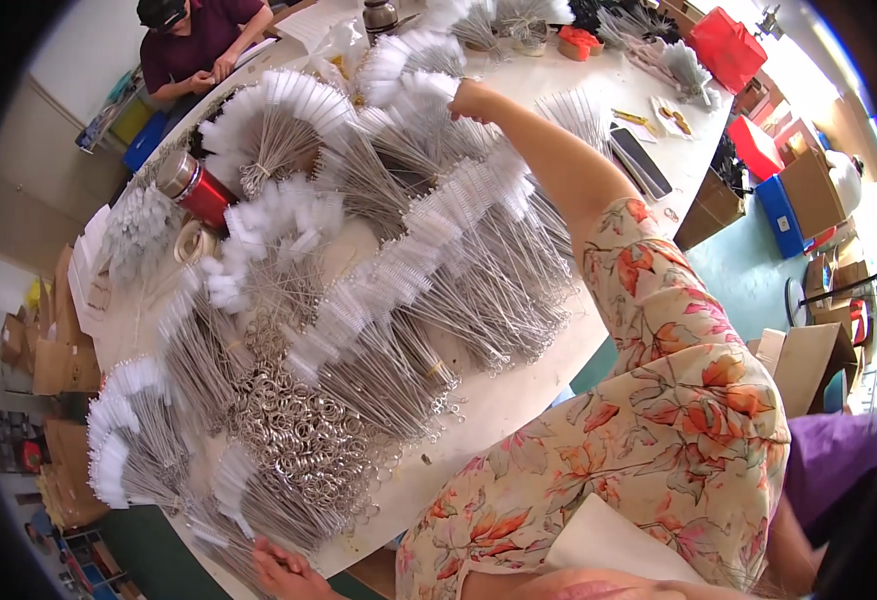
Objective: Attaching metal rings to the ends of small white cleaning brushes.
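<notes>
Stretched out to the far side of the table, my right hand [468, 101] has its fingers curled at the white bristle heads of a bunch of straw brushes [427, 88]. Its fingertips are partly hidden. Low on the left, my left hand [291, 572] is closed, with the fingers bent beside a small bundle of thin wire brushes [221, 530]. Whatever it pinches is too small to make out. Between my hands lie long rows of straw brushes [459, 250] with white bristles and looped wire stems. A heap of metal rings [304, 425] sits nearer me.
A red flask [197, 190] and a roll of tape [195, 242] stand among the brushes. A phone [641, 162] lies on the right of the table [464, 410]. Across it a co-worker [199, 50] handles something small. Cardboard boxes [819, 200] and a red bag [727, 52] are at the right.
</notes>
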A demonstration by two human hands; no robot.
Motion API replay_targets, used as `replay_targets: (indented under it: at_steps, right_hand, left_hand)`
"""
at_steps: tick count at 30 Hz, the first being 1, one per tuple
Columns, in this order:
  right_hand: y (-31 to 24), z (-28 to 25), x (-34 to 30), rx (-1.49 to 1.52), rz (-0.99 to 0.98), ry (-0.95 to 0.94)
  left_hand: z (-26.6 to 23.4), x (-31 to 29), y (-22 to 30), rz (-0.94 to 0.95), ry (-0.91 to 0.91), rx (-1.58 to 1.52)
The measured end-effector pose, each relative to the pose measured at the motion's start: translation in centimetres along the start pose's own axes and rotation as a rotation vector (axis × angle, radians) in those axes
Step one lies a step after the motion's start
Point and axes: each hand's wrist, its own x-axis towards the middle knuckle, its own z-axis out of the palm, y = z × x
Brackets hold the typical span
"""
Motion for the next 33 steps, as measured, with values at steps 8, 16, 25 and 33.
replay_targets:
  at_steps: [8, 16, 25, 33]
  right_hand:
    - [0.2, 0.2, 0.3, 0.247, 0.110, 0.372]
    - [-8.8, -3.7, -6.1, 0.404, -0.778, 0.703]
    - [-14.5, 1.1, -11.1, -0.084, -0.621, 0.259]
    - [-15.9, 4.4, -13.5, -0.357, -0.731, -0.065]
  left_hand:
    - [0.4, -1.9, 0.1, -0.136, 0.016, -0.098]
    - [-1.3, -0.9, -3.2, -0.012, -0.058, -0.197]
    - [-2.6, -2.9, -3.3, -0.013, -0.052, -0.177]
    - [-3.4, -2.7, -5.7, -0.026, -0.063, -0.184]
